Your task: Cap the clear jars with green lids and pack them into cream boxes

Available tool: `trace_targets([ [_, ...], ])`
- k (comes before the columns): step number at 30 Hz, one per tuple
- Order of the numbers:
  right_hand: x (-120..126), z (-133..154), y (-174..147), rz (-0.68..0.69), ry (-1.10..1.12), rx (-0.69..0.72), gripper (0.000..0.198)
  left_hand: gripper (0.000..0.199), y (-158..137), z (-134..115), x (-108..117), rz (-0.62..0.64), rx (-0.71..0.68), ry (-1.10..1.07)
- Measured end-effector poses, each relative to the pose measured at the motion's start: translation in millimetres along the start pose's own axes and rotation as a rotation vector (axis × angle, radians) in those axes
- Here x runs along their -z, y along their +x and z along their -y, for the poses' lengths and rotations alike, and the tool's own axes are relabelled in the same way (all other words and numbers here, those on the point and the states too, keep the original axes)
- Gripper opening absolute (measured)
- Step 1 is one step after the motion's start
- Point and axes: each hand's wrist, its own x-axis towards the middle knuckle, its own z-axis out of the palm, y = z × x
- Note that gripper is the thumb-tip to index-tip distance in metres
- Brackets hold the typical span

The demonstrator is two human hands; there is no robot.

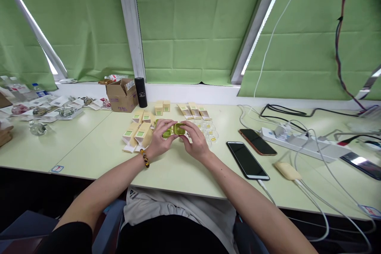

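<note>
Two hands are busy with one small thing. My left hand and my right hand both pinch a little green case between the fingers and thumbs, one hand at each end. The case sits just above the pale table, right in front of me, near the middle of it. I have a bead bracelet on my left wrist.

Just left of my left hand lie some yellow boxes with green squares on them. More little boxes stand behind my hands, and some flat yellow packs lie next to them. Small clear cups sit just past my right hand.

Farther back there is a brown cardboard box and a black can beside it. To my right lie two dark phones, near each other. Past them is a white power strip with many wires. Green blinds hang behind the table.
</note>
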Motion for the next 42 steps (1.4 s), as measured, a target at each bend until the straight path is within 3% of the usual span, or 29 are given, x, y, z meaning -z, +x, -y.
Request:
trace_targets([
  [8,-2.5,0.6,0.1,-0.005,0.051,-0.002,0.038,0.042,-0.1,1.5,0.1,-0.023,-0.001,-0.008],
  [16,-0.7,4.9,-0.6,-0.042,0.151,-0.070,0.062,0.033,0.6,6.4,-2.6,-0.050,0.150,-0.068],
  [20,-2.8,1.3,-4.6,0.025,0.124,-0.067,0.059,0.046,-0.4,10.1,-4.6,0.000,0.301,-0.084],
  [26,-4.5,1.5,-5.3,0.070,0.133,-0.163,0.048,0.068,-1.2,11.3,-6.8,0.052,0.338,-0.106],
  [30,-3.9,6.5,-0.3,0.062,0.216,-0.231,0.044,0.074,-1.3,8.6,-7.0,0.116,0.399,-0.164],
  [33,-5.1,8.8,2.0,0.040,0.383,-0.359,0.040,0.075,-1.7,7.3,-6.1,0.157,0.440,-0.201],
  [36,-6.2,7.2,1.6,0.024,0.577,-0.536,0.038,0.060,-1.4,7.2,-3.0,0.117,0.408,-0.097],
  [39,-5.0,2.5,0.5,0.001,0.633,-0.615,0.038,0.024,0.8,6.3,2.4,0.051,0.292,-0.017],
  [40,-4.2,0.9,0.2,-0.001,0.624,-0.624,0.038,0.026,1.8,5.6,4.1,0.064,0.235,-0.021],
  [42,-3.0,-1.7,-0.2,0.001,0.589,-0.628,0.039,0.051,3.6,3.3,6.4,0.129,0.120,-0.021],
])
